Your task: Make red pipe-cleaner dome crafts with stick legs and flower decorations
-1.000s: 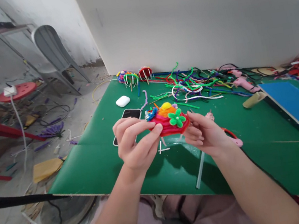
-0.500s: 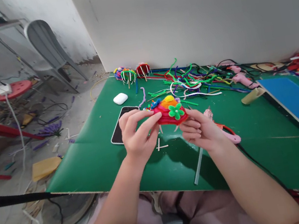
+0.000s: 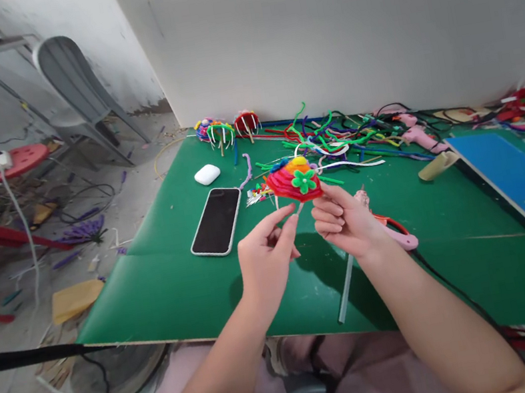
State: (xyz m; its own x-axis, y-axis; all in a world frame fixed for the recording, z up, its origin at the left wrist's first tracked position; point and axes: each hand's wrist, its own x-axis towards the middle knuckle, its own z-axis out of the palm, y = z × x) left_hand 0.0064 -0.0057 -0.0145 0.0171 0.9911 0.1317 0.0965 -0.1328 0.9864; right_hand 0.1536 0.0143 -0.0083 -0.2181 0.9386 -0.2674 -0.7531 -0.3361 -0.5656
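Pinching the light, crushable-looking pipe-cleaner ornament point(image 3: 293, 181) beneath its firmer base, the right hand point(image 3: 349, 228) steadies it while the left hand point(image 3: 264, 264) fingers nip its white stem point(image 3: 297, 212).

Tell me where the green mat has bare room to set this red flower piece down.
Bare green mat lies front left, between the phone and the near edge, and again between the pink glue gun and the blue board. The back strip along the wall is crowded with pipe cleaners.

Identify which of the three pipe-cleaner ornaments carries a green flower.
The red ornament in the right hand; the two ornaments by the wall show none.
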